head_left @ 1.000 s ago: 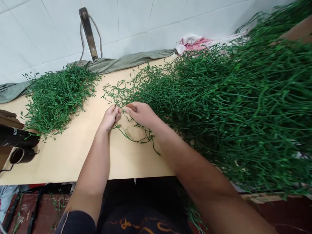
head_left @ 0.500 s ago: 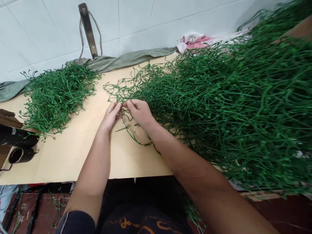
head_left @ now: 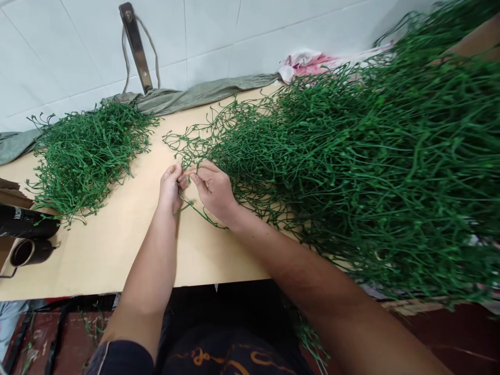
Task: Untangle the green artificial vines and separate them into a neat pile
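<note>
My left hand (head_left: 171,182) is closed round a thin green stem (head_left: 203,212), part of which dangles below the fingers and curves off to the right. Close beside it, my right hand (head_left: 214,190) pinches with thumb and forefinger at the upper part of the stem, its tips almost against the left fingers. The exact spot of the pinch is mostly hidden. Just beyond and to the right of both hands lies a large heap of green stems (head_left: 351,156), with small knobs along them. A smaller pile of green stems (head_left: 91,156) sits at the left.
The pale tabletop (head_left: 136,255) runs along a tiled wall. A black mug (head_left: 37,251) and a black cylinder (head_left: 27,221) stand at the left edge. Rolled grey-green cloth (head_left: 207,95) and pink-white cloth (head_left: 308,63) line the back. Another person's arm (head_left: 474,44) reaches in at upper right.
Both hands have shifted slightly left and down. My left fingers have curled more tightly round the stem, and its dangling loop has straightened out and moved left.
</note>
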`<state>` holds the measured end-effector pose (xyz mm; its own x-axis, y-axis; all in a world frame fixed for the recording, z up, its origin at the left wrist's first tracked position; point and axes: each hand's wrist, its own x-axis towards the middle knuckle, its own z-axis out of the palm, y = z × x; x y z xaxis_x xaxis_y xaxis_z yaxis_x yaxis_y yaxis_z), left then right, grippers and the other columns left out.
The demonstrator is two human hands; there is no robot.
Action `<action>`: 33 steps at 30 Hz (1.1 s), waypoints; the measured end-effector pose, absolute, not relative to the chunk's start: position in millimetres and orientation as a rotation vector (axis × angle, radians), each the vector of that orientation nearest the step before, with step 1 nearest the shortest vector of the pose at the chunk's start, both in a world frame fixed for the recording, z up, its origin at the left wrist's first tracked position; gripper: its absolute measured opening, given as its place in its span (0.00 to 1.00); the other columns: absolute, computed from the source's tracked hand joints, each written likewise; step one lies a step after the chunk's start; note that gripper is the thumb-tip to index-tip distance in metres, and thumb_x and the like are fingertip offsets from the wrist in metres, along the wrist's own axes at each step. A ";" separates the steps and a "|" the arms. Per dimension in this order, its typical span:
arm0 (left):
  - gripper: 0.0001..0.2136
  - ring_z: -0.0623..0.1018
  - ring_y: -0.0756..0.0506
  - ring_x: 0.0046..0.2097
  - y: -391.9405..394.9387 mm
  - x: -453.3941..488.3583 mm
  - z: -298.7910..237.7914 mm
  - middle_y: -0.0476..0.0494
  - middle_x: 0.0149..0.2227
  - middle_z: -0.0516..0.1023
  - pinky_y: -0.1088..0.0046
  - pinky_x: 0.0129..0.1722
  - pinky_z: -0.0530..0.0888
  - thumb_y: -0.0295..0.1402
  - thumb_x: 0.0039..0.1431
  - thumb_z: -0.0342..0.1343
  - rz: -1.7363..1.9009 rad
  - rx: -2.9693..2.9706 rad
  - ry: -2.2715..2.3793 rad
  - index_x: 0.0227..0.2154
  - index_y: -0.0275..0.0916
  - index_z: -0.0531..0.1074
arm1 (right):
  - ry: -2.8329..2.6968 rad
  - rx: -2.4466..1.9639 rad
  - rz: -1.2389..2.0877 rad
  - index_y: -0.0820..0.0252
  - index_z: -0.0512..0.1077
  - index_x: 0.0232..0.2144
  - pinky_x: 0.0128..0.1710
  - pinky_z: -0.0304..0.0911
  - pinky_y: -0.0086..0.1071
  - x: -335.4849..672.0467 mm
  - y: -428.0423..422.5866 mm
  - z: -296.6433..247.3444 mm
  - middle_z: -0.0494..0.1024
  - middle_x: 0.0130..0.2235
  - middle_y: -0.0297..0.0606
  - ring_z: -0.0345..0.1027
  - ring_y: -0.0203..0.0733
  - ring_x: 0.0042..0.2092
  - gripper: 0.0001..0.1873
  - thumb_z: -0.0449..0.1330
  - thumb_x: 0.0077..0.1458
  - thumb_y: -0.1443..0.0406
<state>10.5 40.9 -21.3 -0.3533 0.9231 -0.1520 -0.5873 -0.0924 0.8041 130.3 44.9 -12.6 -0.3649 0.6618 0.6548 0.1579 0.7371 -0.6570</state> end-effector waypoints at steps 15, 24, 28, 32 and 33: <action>0.11 0.51 0.60 0.15 37.4 13.4 -18.9 0.59 0.14 0.49 0.84 0.16 0.51 0.35 0.56 0.52 1.649 0.577 1.091 0.23 0.35 0.63 | -1.898 -1.222 0.168 0.65 0.67 0.43 0.45 0.58 0.46 186.3 74.3 9.7 0.67 0.45 0.53 0.61 0.51 0.46 0.17 0.50 0.50 0.71; 0.08 0.60 0.57 0.19 42.1 23.3 -33.2 0.55 0.16 0.62 0.83 0.21 0.57 0.28 0.54 0.52 1.508 0.892 1.276 0.21 0.34 0.65 | -2.075 -1.058 0.419 0.63 0.69 0.30 0.42 0.60 0.44 135.0 64.8 -9.6 0.72 0.34 0.47 0.62 0.48 0.39 0.09 0.56 0.50 0.62; 0.13 0.57 0.58 0.19 44.7 23.7 -37.5 0.55 0.14 0.59 0.82 0.19 0.54 0.34 0.53 0.56 1.472 1.014 1.271 0.18 0.34 0.63 | -1.935 -1.091 0.573 0.60 0.67 0.26 0.39 0.61 0.39 137.4 76.0 -13.2 0.72 0.31 0.42 0.63 0.44 0.35 0.02 0.56 0.48 0.67; 0.18 0.54 0.57 0.18 42.7 26.8 -34.2 0.55 0.14 0.55 0.80 0.18 0.51 0.43 0.51 0.55 1.526 0.960 1.165 0.17 0.35 0.62 | -1.862 -0.928 0.536 0.58 0.65 0.25 0.38 0.60 0.36 140.7 72.9 -11.8 0.72 0.31 0.40 0.62 0.42 0.37 0.04 0.52 0.51 0.66; 0.18 0.53 0.58 0.18 41.8 27.2 -33.2 0.55 0.14 0.53 0.80 0.17 0.50 0.45 0.50 0.55 1.524 0.932 1.135 0.17 0.35 0.62 | -1.862 -0.878 0.526 0.58 0.64 0.26 0.38 0.60 0.36 139.6 70.2 -11.1 0.71 0.31 0.40 0.61 0.42 0.36 0.05 0.51 0.53 0.65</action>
